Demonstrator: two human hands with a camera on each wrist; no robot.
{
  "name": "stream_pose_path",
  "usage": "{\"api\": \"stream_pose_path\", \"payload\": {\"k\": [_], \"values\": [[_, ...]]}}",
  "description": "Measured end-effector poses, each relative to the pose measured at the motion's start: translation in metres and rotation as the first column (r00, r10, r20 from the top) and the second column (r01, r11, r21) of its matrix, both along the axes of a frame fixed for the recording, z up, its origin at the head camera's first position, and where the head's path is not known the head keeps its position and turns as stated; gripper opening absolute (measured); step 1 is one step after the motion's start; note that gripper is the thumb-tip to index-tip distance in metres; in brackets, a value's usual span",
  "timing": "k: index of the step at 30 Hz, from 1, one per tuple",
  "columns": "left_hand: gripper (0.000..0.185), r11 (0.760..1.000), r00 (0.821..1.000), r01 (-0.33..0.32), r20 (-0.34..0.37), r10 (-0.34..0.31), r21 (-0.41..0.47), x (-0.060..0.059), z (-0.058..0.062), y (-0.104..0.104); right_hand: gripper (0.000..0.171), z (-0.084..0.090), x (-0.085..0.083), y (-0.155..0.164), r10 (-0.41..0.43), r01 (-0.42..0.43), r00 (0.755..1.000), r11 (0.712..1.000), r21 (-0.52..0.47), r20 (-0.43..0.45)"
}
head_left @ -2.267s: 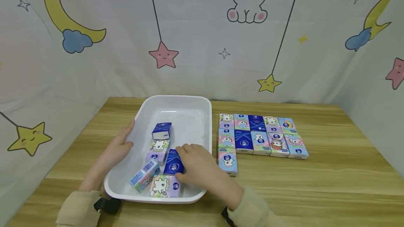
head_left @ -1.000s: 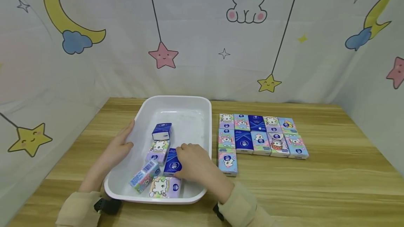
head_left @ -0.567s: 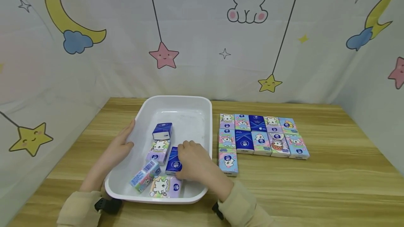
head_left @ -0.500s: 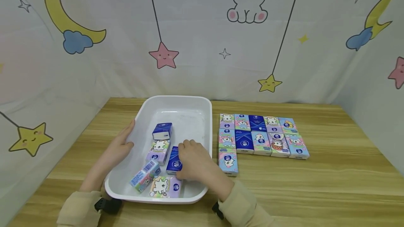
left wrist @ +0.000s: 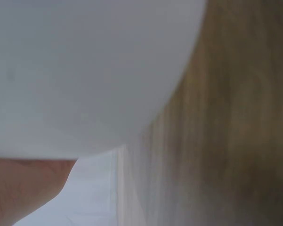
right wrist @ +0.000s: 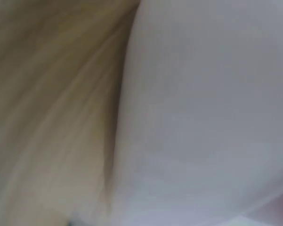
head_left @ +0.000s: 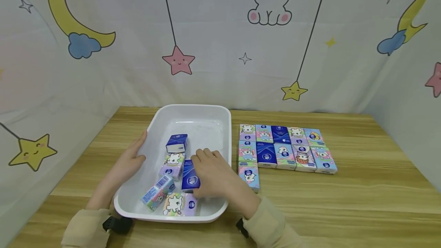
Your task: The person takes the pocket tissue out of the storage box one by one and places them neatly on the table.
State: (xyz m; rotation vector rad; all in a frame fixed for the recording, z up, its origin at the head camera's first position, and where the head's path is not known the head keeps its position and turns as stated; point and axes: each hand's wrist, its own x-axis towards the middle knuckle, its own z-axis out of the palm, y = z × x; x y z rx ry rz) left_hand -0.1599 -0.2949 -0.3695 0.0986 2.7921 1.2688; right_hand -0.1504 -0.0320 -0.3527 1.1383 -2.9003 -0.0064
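Observation:
A white plastic tray [head_left: 220, 116] sits on the wooden table and holds several small tissue packs. My right hand [head_left: 210, 173] is inside the tray, fingers and thumb curled round a dark blue pack [head_left: 190, 177] tilted up on its edge. My left hand [head_left: 129, 160] rests on the tray's left rim with the thumb over the edge. Other packs in the tray: a dark blue one [head_left: 177, 142], a pastel one [head_left: 172, 164], a barcode-side one [head_left: 157, 192] and a purple one [head_left: 180, 204]. Both wrist views are blurred, showing only the white tray wall [left wrist: 84, 70] [right wrist: 207, 117] and wood.
To the right of the tray, several tissue packs [head_left: 286, 148] lie in neat rows on the table, with a single pack [head_left: 249, 175] starting a third row. A cartoon-printed curtain surrounds the table. Bare wood [head_left: 361, 194] lies right and in front.
My right hand has tightened round the dark blue pack and tipped it more upright, shifting slightly toward the tray's centre. The left hand and the other packs have not moved.

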Motion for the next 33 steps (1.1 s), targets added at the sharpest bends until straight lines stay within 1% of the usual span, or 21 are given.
{"api": "stream_pose_path", "payload": {"k": [6,11,20,29,33], "values": [[0.075,1.0,1.0,0.007,-0.02,-0.007,-0.009,0.0,0.0,-0.001,0.083,0.005,0.0,0.008,0.077,-0.076,0.997,0.996,-0.044,-0.001],[0.075,1.0,1.0,0.006,-0.014,-0.006,-0.005,0.001,0.0,-0.001,0.086,0.011,0.003,0.014,0.113,-0.114,0.994,0.991,-0.073,-0.011],[0.075,1.0,1.0,0.01,-0.024,-0.01,-0.016,0.001,0.001,-0.001,0.083,0.019,0.006,0.02,0.103,-0.103,0.995,0.99,-0.091,-0.004],[0.075,1.0,1.0,0.007,-0.019,-0.007,-0.012,0.001,0.002,0.0,0.083,0.029,0.008,0.029,0.102,-0.11,0.993,0.985,-0.136,-0.064],[0.075,1.0,1.0,0.005,-0.02,-0.005,-0.014,0.0,0.001,-0.001,0.083,0.033,0.009,0.032,0.092,-0.101,0.994,0.984,-0.147,-0.065]]}}
